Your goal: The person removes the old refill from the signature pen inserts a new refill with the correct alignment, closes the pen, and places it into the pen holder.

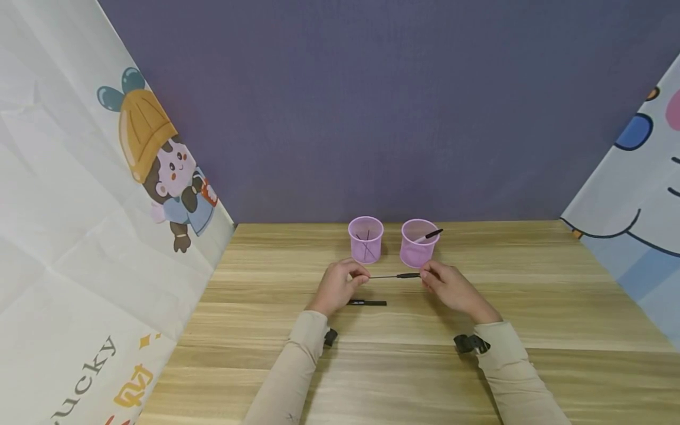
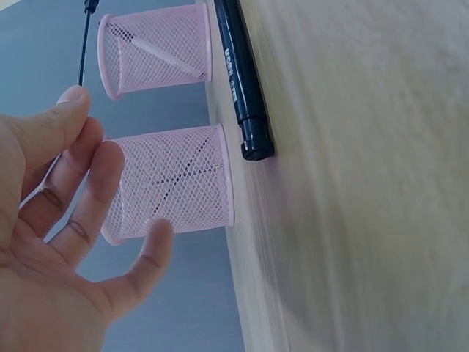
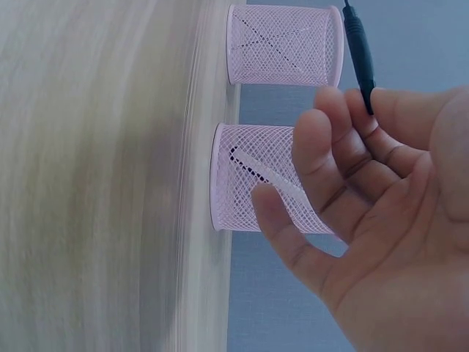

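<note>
A slender black rod (image 1: 408, 275) with a thicker, tapered end is being pinched by the left hand (image 1: 339, 285) and right hand (image 1: 450, 287), and is being held near two cylindrical pink mesh cups (image 1: 356, 247); a glossy black pen (image 1: 375, 303) is being borne by the wood-grained counter (image 1: 398, 372).

From my end I read "ucky" (image 1: 83, 381) in grey letters and an orange character (image 1: 134, 386), seemingly 财, on the white cartoon-printed sheet (image 1: 48, 230) left of the wooden table (image 1: 393, 378), while white print (image 2: 231, 75) on the black pen (image 2: 248, 99) atop it is illegible.
</note>
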Demonstrator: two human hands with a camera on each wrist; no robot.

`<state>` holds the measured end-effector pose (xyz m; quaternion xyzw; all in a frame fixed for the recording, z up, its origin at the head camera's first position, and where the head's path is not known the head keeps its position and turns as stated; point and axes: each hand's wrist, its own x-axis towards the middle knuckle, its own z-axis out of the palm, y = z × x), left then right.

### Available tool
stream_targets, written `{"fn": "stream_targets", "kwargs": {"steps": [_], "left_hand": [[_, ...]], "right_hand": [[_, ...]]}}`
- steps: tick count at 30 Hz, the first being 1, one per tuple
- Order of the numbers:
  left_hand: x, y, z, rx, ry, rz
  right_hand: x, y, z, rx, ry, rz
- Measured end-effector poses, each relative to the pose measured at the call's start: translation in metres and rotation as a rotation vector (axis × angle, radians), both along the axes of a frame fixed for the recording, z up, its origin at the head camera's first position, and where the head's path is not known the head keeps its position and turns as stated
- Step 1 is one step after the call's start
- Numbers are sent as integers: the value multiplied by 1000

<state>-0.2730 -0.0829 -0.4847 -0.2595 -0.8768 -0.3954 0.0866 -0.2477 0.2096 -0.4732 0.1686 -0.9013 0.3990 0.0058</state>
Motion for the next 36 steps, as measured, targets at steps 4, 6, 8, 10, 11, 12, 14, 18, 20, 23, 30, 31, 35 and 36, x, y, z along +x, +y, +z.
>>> {"fn": "stream_targets", "kwargs": {"steps": [4, 6, 8, 10, 11, 12, 14, 18, 20, 23, 30, 31, 35, 36], "left_hand": [[0, -1, 0, 13, -15, -8], [0, -2, 1, 14, -19, -7], [0, -2, 0, 13, -17, -5], [-1, -2, 0, 14, -12, -3], [-1, -2, 0, 14, -8, -1], [0, -3, 0, 15, -5, 0], [0, -3, 0, 14, 2, 4], [0, -3, 0, 7, 10, 13], [0, -3, 0, 2, 15, 16], [-1, -4, 0, 3, 23, 17], [-3, -5, -2, 17, 36, 20], [-3, -6, -2, 21, 39, 18], [-3, -7, -2, 26, 56, 17], [-3, -7, -2, 25, 59, 18]], "right_hand": [[0, 0, 0, -5, 1, 2], [1, 0, 0, -6, 2, 4], [0, 0, 0, -4, 5, 0], [0, 0, 0, -2, 6, -1], [0, 0, 0, 0, 8, -1], [0, 0, 1, 0, 8, -1], [0, 0, 1, -2, 9, 2], [0, 1, 0, -6, 10, 11], [-1, 2, -1, -9, 12, 12], [-1, 2, -1, -21, 6, 15], [-1, 3, -1, -20, 6, 13], [-1, 3, -1, -17, 7, 12], [-2, 4, -1, -21, 10, 13], [-2, 4, -1, -22, 10, 13]]}}
